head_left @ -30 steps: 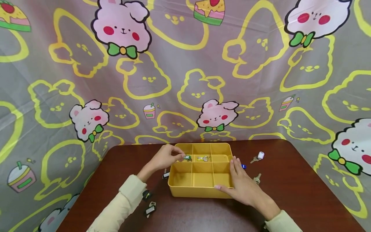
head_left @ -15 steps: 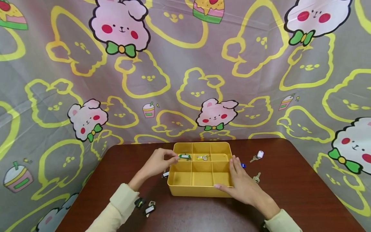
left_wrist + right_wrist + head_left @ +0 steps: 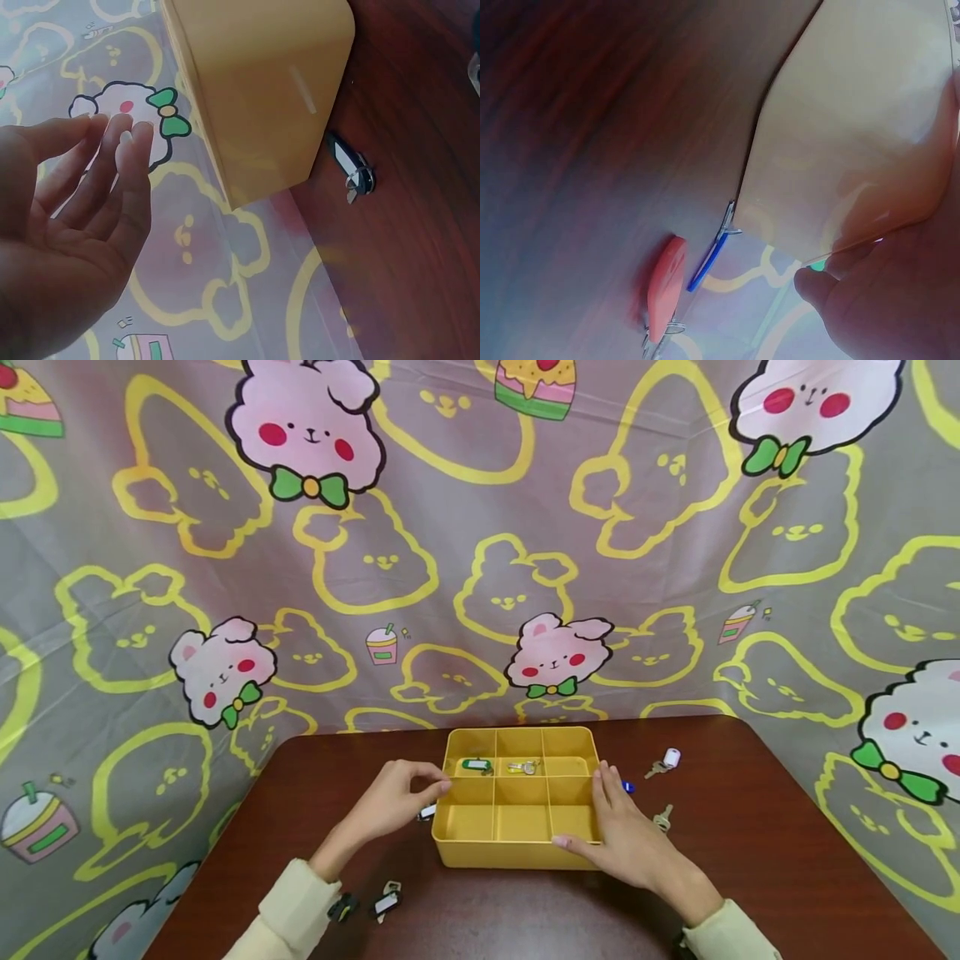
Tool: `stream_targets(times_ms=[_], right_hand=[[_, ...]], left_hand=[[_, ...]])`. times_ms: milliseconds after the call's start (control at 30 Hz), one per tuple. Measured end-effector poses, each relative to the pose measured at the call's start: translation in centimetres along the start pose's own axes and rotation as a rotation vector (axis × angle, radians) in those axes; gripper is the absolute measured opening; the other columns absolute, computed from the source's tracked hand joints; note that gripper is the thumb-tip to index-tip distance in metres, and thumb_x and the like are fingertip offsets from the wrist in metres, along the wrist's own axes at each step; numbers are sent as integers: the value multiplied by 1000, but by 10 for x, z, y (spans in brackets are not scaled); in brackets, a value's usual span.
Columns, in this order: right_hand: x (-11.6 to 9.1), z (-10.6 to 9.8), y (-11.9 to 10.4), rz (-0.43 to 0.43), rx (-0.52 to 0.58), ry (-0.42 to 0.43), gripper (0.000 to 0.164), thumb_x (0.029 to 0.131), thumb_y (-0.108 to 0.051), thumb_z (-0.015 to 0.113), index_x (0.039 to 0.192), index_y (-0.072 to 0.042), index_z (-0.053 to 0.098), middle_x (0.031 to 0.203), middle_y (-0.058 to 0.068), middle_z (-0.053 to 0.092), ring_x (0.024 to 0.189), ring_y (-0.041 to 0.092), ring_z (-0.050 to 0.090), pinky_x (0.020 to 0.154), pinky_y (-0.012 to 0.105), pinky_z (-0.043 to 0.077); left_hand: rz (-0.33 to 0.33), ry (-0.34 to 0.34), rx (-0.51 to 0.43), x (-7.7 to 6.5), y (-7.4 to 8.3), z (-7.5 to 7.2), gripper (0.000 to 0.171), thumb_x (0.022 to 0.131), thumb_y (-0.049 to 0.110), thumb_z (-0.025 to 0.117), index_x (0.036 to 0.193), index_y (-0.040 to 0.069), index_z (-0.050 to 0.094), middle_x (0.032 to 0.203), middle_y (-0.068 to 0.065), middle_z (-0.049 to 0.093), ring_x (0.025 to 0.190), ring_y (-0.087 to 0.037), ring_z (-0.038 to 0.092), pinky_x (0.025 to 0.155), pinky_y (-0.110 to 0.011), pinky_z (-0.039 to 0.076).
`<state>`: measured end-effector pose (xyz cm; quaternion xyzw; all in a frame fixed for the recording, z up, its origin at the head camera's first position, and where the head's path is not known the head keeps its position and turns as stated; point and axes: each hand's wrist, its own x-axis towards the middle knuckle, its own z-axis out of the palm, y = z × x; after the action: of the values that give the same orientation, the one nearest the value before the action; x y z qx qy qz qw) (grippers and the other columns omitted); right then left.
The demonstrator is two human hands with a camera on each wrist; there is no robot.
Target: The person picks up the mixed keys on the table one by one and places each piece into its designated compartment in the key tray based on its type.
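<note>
A yellow box (image 3: 517, 855) with six compartments, in two rows, stands on the dark wooden table. In its back left compartment lies a green key tag (image 3: 476, 765); the back middle one holds a key with a yellow tag (image 3: 522, 767). My left hand (image 3: 390, 802) hovers by the box's left wall, holding nothing, its fingers loosely bent in the left wrist view. My right hand (image 3: 637, 847) rests against the right wall with straight fingers, thumb at the front rim. A black key tag with a ring (image 3: 352, 166) lies left of the box.
Right of the box lie a white-tagged key (image 3: 672, 758), a brass-coloured key (image 3: 663, 818) and a blue tag (image 3: 627, 787). The right wrist view also has a red tag (image 3: 666, 289). Black-tagged keys (image 3: 387, 903) lie front left. A patterned curtain (image 3: 420, 568) hangs behind.
My left hand has let go of the green key tag, which stays in the back left compartment, and has drawn away leftward over the rim. My right hand has stayed on the box.
</note>
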<state>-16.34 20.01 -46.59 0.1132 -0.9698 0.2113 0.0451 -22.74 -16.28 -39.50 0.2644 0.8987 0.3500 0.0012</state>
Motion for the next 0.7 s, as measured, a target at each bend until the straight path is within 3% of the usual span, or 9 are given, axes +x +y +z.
stream_targets(times_ms=[167,433,700], right_hand=[[0,0,0,2,2,-4,125,88,-85,56,163,9,22,175,28,8,163,48,12,122,64,36],[0,1,0,-9,-5,16,124,88,-83,58,162,10,23,175,29,11,162,49,15,122,64,36],[0,1,-1,-4,3,11,125,87,-84,57,163,9,22,175,29,10,163,48,12,123,65,34]], left_hand=[[1,18,31,-11,2,-3,12,101,26,72,103,21,82,100,6,82,93,-6,72,86,-38,60],[-22,4,79,-28,-2,-4,10,100,25,73,102,23,82,99,8,81,89,-2,67,81,-26,54],[-16,-6,109,-43,-6,-1,15,99,25,74,107,17,83,108,10,80,110,-13,74,96,-41,60]])
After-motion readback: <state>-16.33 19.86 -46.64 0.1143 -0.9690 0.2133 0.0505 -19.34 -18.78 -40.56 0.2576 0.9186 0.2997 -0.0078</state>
